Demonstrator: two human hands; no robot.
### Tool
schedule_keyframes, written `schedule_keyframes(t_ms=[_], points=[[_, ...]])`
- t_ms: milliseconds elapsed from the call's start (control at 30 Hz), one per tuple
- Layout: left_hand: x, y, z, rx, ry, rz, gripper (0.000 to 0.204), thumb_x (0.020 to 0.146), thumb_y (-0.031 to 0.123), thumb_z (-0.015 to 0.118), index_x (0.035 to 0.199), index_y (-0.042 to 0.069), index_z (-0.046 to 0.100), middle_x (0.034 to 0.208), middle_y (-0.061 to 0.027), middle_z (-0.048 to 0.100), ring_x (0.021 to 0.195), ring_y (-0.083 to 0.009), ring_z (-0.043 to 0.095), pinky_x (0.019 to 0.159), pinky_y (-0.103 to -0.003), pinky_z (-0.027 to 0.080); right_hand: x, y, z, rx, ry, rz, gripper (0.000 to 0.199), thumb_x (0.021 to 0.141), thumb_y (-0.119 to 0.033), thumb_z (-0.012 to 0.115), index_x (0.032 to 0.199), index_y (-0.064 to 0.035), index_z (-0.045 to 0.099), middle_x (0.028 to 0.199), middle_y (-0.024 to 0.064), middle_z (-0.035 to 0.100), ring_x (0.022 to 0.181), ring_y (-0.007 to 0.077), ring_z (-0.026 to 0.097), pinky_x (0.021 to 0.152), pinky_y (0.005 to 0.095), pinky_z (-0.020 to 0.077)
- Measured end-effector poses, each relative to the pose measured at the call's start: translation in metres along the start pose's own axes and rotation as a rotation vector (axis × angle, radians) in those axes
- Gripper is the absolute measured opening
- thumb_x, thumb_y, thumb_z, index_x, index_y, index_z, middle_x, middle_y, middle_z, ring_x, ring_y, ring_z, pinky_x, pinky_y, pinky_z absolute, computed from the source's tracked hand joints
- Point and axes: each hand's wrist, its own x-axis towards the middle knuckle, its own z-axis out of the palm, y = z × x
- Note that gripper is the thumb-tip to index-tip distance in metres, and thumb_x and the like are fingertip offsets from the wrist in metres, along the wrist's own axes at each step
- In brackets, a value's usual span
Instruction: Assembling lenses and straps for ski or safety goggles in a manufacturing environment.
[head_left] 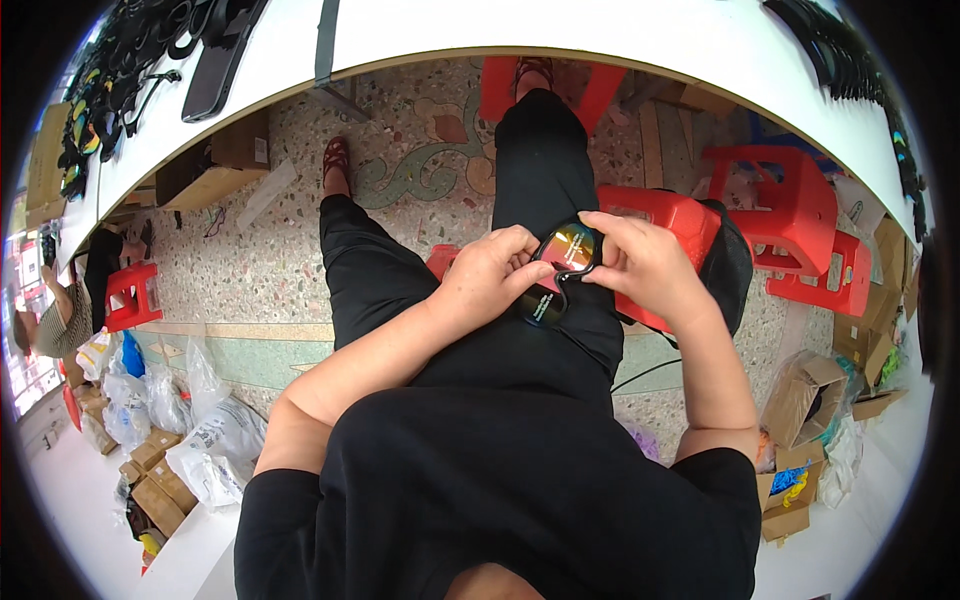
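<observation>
Okay so the thing in hand is a pair of wraparound sunglasses (571, 262), dark frame with shiny orange-pink lenses that have some pale print on them. They're up over the lap of the black trousers (375, 265), on the wearer's side of the bench (420, 35) and clear of its edge, held tilted so one lens sits higher than the other.

Both hands are on them. The right hand (650, 262) has a thumb-and-fingertip grip pinched on the outer rim of the upper lens. The left hand (487, 275) is pinching too, with its thumb near the middle by the nose bridge. Can't make out exactly what's under those left fingertips, and I can't see how the side arms sit either.

My take on handling: super light, probably plastic, stiffish frame with a bit of flex. Lenses look slick and I'd bet they smudge or scratch easily, so stick to the rim or the outer corners and keep thumbs off the mirrored bit. I'd go easy at the bridge, it looks like the narrow spot and twisting there seems risky.

Also a heap of dark eyewear (100, 95) at the left end of the bench, and a red stool (655, 205) on the wearer's side of it.
</observation>
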Motion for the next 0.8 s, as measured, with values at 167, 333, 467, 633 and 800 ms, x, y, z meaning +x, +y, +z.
schedule_keyframes(t_ms=[167, 333, 467, 633, 800], points=[[0.006, -0.002, 0.005, -0.007, -0.070, 0.052, 0.023, 0.085, 0.019, 0.075, 0.091, 0.002, 0.061, 0.081, -0.0111, 0.063, 0.070, -0.0232, 0.064, 0.065, -0.036, 0.052, 0.032, 0.003, -0.011, -0.086, -0.252, -0.261, 0.071, 0.054, -0.007, 0.087, 0.121, -0.0100, 0.066, 0.123, 0.0099, 0.059, 0.112, 0.0317, 0.056, 0.094, 0.0415, 0.0505], [0.004, 0.004, -0.001, -0.057, -0.036, 0.036, 0.022, 0.085, 0.016, 0.076, 0.099, 0.001, 0.066, 0.088, -0.0111, 0.066, 0.079, -0.0226, 0.067, 0.072, -0.034, 0.054, 0.035, 0.001, -0.018, 0.023, -0.346, -0.175, 0.067, 0.054, -0.012, 0.089, 0.118, -0.0087, 0.067, 0.116, 0.0107, 0.063, 0.108, 0.0314, 0.059, 0.093, 0.0405, 0.0508], [0.001, -0.013, -0.017, -0.322, 0.553, -0.052, 0.025, 0.093, 0.015, 0.069, 0.109, -0.002, 0.062, 0.096, -0.0100, 0.066, 0.089, -0.0162, 0.065, 0.080, -0.029, 0.053, 0.009, -0.009, -0.011, 0.008, 0.185, -0.075, 0.069, 0.059, -0.022, 0.092, 0.119, -0.0015, 0.065, 0.106, 0.0118, 0.063, 0.096, 0.0254, 0.062, 0.083, 0.0343, 0.0516], [-0.013, 0.000, -0.006, -0.393, 0.447, -0.171, 0.018, 0.101, 0.017, 0.058, 0.108, 0.000, 0.060, 0.084, -0.0046, 0.060, 0.078, -0.0117, 0.057, 0.070, -0.029, 0.049, -0.018, -0.052, 0.061, -0.060, 0.577, 0.100, 0.079, 0.059, -0.030, 0.093, 0.126, -0.0028, 0.061, 0.095, 0.0101, 0.058, 0.078, 0.0229, 0.058, 0.064, 0.0318, 0.0505], [-0.012, 0.005, -0.005, -0.186, 0.486, -0.113, 0.018, 0.100, 0.014, 0.058, 0.106, -0.002, 0.063, 0.092, -0.0133, 0.066, 0.084, -0.0231, 0.064, 0.076, -0.033, 0.051, -0.023, -0.073, 0.089, -0.161, 0.583, 0.150, 0.091, 0.061, -0.032, 0.091, 0.136, 0.0015, 0.052, 0.088, 0.0085, 0.056, 0.071, 0.0217, 0.057, 0.060, 0.0326, 0.0511]])
